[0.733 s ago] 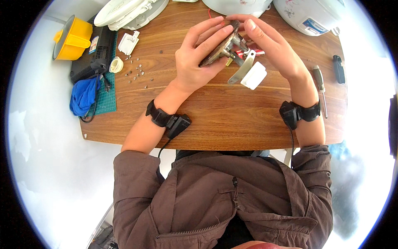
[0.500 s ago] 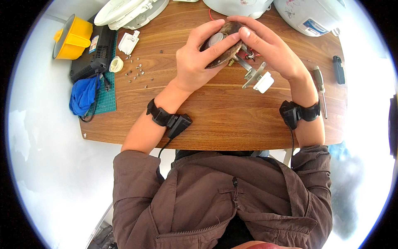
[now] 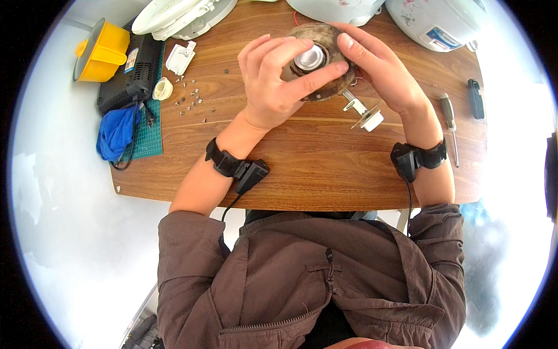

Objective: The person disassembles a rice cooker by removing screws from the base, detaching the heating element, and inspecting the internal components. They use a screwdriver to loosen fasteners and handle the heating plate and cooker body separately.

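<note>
Both my hands hold a round, brown-stained heating plate point(image 3: 325, 39) above the far part of the table. A silvery round button point(image 3: 310, 59) sits at its centre, facing up. My left hand point(image 3: 272, 87) grips the plate's near left side, thumb lying across its face and fingers bent beside the button. Around the right rim closes my right hand point(image 3: 388, 72), its thumb at the edge and its other fingers partly hidden behind the plate. From underneath, a metal lever bracket point(image 3: 356, 104) sticks out toward me, with a white plastic tab point(image 3: 372, 121) at its end.
Several small screws point(image 3: 192, 99) lie scattered left, near a white plastic piece point(image 3: 181, 57) and a cream ring point(image 3: 163, 89). A screwdriver point(image 3: 449, 116) lies right. Rice cooker bodies point(image 3: 436, 23) and a white lid point(image 3: 174, 17) stand at the back; a yellow container point(image 3: 107, 52) stands far left.
The heating plate has been tipped so its face and button show more fully from above. The bracket under it has swung round, and my left hand's fingers have spread a little.
</note>
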Demonstrator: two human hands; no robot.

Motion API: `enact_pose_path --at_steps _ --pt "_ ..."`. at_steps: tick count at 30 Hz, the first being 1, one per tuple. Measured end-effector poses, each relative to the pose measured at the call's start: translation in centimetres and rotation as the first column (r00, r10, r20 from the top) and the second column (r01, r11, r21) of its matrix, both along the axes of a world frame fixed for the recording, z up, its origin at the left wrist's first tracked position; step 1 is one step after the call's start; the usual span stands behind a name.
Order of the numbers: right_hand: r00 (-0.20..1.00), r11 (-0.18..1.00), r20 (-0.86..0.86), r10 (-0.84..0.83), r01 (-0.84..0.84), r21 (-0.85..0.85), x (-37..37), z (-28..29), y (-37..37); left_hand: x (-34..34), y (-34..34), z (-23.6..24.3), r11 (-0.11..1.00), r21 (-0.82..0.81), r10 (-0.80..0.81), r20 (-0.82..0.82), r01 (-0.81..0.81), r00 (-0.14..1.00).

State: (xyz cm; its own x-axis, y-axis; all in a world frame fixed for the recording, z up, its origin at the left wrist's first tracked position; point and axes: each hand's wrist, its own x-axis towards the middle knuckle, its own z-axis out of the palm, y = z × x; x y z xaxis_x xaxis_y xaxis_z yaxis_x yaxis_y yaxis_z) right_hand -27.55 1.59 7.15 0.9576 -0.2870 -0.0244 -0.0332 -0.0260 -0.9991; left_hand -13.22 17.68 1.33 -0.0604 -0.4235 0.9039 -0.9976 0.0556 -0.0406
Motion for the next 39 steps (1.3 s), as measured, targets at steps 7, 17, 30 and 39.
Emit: enact_pose_path --at_steps 7,17,30,39 --pt "1.0 0.999 0.013 -0.016 0.016 -0.042 0.4 -0.5 0.3 -0.7 0.0 -0.4 0.998 -0.016 0.066 0.072 -0.065 0.995" --pt "1.0 0.999 -0.005 -0.029 0.029 0.024 0.4 -0.2 0.4 -0.7 0.2 -0.4 0.997 -0.034 0.066 0.081 -0.063 0.995" --pt "1.0 0.992 -0.009 -0.024 0.025 0.122 0.4 -0.7 0.3 -0.4 0.3 -0.8 0.992 0.033 -0.12 -0.119 0.124 0.986" --pt "0.997 0.997 -0.055 -0.045 0.048 0.054 0.6 -1.6 0.0 0.3 -0.4 -0.6 0.957 0.012 -0.278 -0.233 0.289 0.932"
